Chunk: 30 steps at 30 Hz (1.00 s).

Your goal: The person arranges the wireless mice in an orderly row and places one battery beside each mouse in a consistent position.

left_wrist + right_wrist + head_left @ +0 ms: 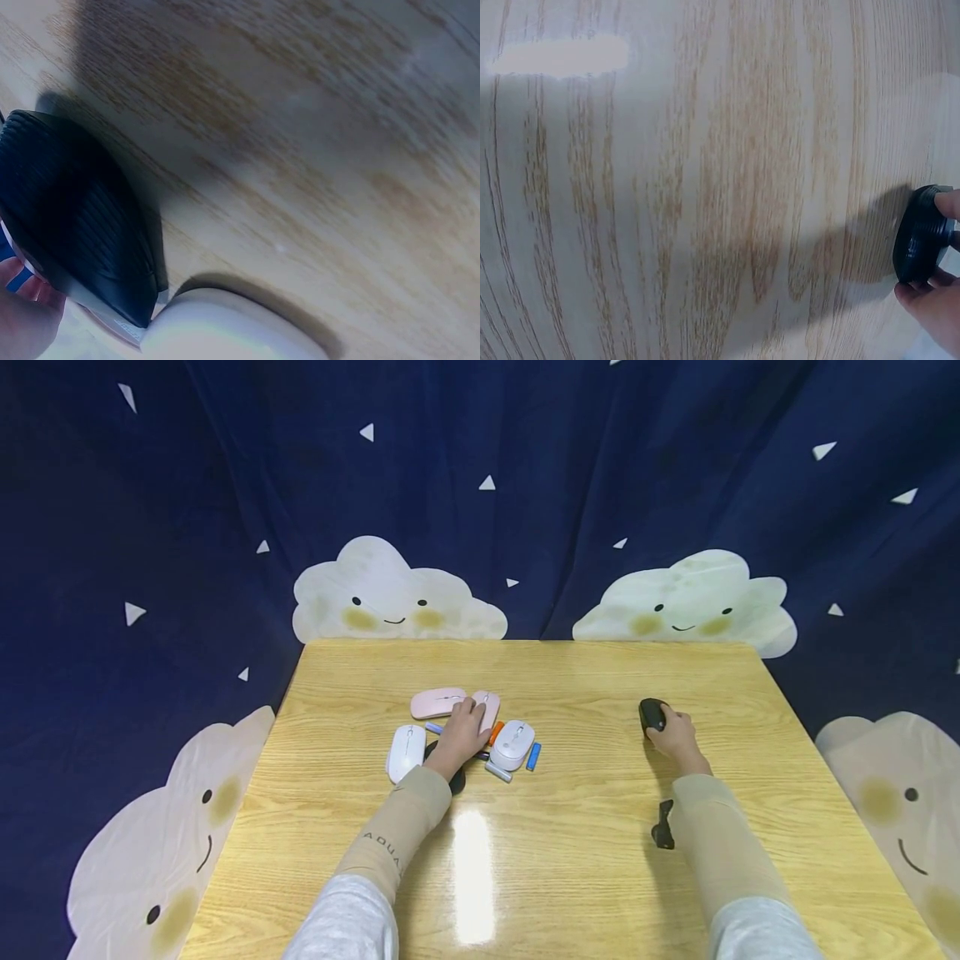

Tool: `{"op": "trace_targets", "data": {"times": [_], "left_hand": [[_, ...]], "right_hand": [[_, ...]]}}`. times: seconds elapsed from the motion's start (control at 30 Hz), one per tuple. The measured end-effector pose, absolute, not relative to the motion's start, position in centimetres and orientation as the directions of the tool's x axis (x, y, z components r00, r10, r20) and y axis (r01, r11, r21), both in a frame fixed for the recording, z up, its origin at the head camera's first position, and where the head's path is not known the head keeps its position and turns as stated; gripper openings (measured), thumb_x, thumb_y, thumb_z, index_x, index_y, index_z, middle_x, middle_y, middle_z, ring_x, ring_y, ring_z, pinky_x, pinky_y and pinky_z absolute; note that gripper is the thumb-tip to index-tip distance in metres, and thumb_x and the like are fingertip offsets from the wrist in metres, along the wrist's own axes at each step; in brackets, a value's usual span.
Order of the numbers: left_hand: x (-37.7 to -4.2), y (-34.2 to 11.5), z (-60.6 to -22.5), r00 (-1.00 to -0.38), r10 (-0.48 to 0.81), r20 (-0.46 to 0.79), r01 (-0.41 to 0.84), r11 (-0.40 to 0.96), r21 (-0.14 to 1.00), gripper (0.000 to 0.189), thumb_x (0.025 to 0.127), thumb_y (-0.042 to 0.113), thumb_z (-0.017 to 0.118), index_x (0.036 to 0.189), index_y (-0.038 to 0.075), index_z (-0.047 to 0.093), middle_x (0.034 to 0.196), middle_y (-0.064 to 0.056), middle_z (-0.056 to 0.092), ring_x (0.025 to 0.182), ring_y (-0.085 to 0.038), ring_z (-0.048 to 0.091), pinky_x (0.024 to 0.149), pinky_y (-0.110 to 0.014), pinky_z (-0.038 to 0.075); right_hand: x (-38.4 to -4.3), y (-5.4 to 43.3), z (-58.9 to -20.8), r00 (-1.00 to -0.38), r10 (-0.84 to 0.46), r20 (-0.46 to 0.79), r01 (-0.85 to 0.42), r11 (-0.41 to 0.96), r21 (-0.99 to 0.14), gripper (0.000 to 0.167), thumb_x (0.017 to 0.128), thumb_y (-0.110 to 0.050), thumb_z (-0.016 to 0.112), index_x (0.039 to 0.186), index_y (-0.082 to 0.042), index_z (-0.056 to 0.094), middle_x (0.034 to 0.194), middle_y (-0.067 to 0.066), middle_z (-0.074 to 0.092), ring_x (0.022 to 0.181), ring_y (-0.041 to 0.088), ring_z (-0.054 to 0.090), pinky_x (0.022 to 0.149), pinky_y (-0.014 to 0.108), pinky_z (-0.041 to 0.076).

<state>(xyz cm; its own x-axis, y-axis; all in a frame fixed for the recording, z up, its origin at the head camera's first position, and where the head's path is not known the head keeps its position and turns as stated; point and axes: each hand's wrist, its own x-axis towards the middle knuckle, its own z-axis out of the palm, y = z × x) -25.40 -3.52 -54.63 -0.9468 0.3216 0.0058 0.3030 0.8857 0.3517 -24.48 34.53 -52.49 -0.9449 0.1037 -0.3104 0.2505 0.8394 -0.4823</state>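
My left hand [461, 735] reaches into a cluster of mice and small sticks, gripping a pink mouse [489, 706] with fingers and thumb at its sides. A second pink mouse [435, 702] lies just left of the fingers. Under the left wrist, partly hidden, is a dark mouse [79, 217] with ribbed sides. Beside it sits a white mouse [407, 750]. Farther right, my right hand [677, 737] holds a black mouse [651, 716] from its near side; in the right wrist view, thumb and fingers [922, 296] clasp this mouse's ends.
Right of the left hand are another white mouse [513, 742], an orange stick [497, 732], a blue stick [533, 757] and a silver stick [498, 772]. A black piece [663, 827] shows beside the right sleeve. A dark curtain stands behind the wooden table [570, 860].
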Motion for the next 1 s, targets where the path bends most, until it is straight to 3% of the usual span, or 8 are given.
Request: {"op": "trace_targets", "data": {"times": [0.2,0.5,0.73,1.0], "left_hand": [[-25.4,-3.6,-54.6,-0.948,0.318,-0.002,0.296,0.885,0.36,0.054,0.089,0.029,0.057,0.134,0.003,0.043,0.129,-0.017,0.04,0.118,-0.03,0.037,0.098,-0.038,0.037],[-25.4,-3.6,-54.7,-0.948,0.319,0.002,0.299,0.886,0.355,0.054,0.089,0.029,0.057,0.134,0.003,0.042,0.129,-0.017,0.04,0.117,-0.03,0.037,0.097,-0.038,0.037],[-25.4,-3.7,-54.6,-0.944,0.329,0.013,0.313,0.883,0.351,0.053,0.089,0.028,0.056,0.133,0.002,0.043,0.129,-0.017,0.039,0.117,-0.03,0.037,0.097,-0.038,0.038],[-25.3,-3.7,-54.5,-0.942,0.336,0.019,0.32,0.879,0.353,0.053,0.09,0.028,0.056,0.133,0.001,0.043,0.129,-0.017,0.04,0.119,-0.031,0.037,0.099,-0.038,0.036]], "right_hand": [[-24.2,34.2,-52.3,-0.96,0.1,-0.262,0.228,0.823,-0.52,0.069,0.091,-0.019,0.046,0.142,0.008,0.007,0.135,0.045,0.007,0.118,0.061,0.02,0.092,0.062,0.032],[-23.7,29.8,-53.0,-0.961,0.276,0.031,0.212,0.802,-0.559,0.065,0.087,-0.02,0.051,0.14,0.003,0.022,0.136,0.034,0.02,0.121,0.052,0.024,0.093,0.064,0.025],[-23.2,24.4,-53.1,-0.969,0.215,0.119,0.093,0.771,-0.63,0.065,0.084,-0.021,0.058,0.138,0.001,0.028,0.133,0.03,0.026,0.119,0.045,0.029,0.092,0.057,0.035],[-22.7,19.2,-52.5,-0.992,0.094,0.079,0.022,0.77,-0.638,0.072,0.08,-0.024,0.064,0.136,0.004,0.029,0.13,0.031,0.03,0.119,0.045,0.032,0.093,0.054,0.038]]}}
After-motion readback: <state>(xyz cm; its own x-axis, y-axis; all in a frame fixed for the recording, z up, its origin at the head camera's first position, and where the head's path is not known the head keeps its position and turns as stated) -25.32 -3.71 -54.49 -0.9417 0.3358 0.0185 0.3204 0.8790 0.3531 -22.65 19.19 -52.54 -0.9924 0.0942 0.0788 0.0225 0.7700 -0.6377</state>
